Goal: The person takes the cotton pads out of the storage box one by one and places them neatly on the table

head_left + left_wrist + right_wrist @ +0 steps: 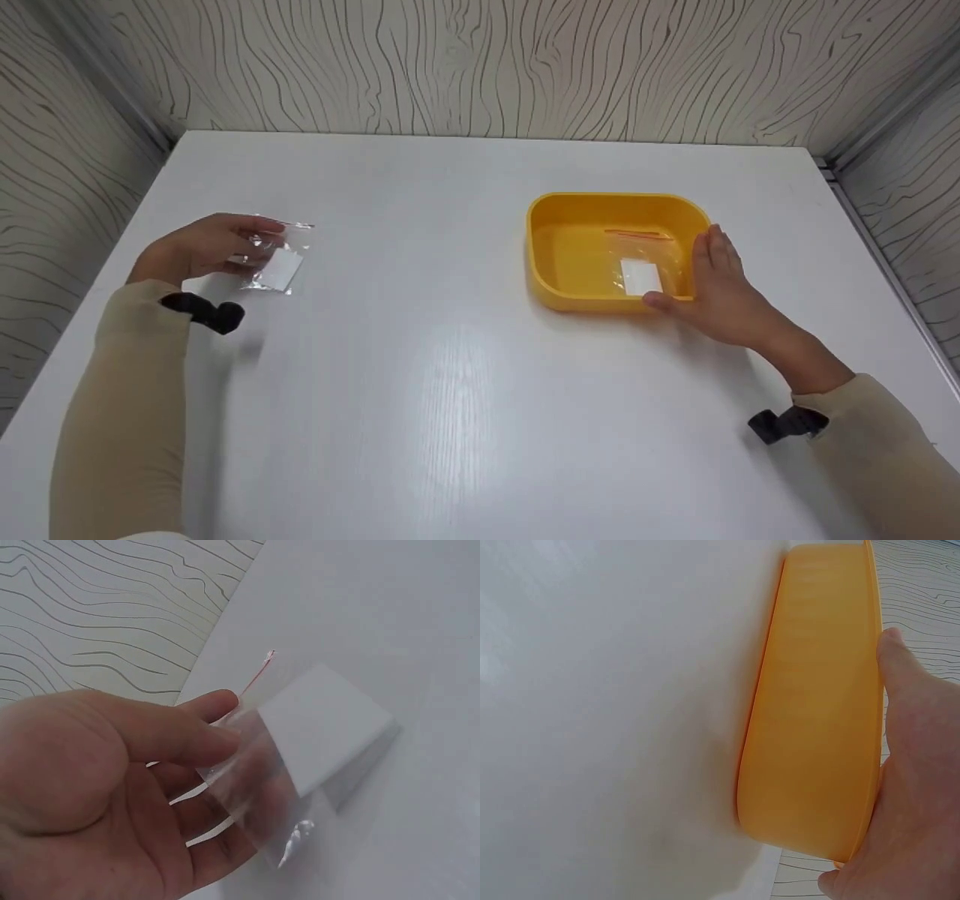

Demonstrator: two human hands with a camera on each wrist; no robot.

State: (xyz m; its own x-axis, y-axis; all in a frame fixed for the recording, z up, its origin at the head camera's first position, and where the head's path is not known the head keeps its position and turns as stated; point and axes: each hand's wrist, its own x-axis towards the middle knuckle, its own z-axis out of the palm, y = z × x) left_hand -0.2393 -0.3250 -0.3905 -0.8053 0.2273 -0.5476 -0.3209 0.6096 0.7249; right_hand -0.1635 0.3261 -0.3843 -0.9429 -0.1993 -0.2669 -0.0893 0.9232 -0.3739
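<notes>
The left arm (124, 420) reaches forward near the left edge of the bench (375, 360), wrist bent inward; the left grip (204, 244) pinches between thumb and fingers. The right arm (877, 446) slants inward nearer the right edge, the right grip (721, 304) holding its fingers nearly straight, thumb spread apart.

At three o'clock, yellow container (568, 255); at nine, clear bag (300, 238) with red line (258, 680), white insert (282, 270); white surface (390, 375); beige sleeves (124, 420); cream wall (450, 67), dark wavy lines.
</notes>
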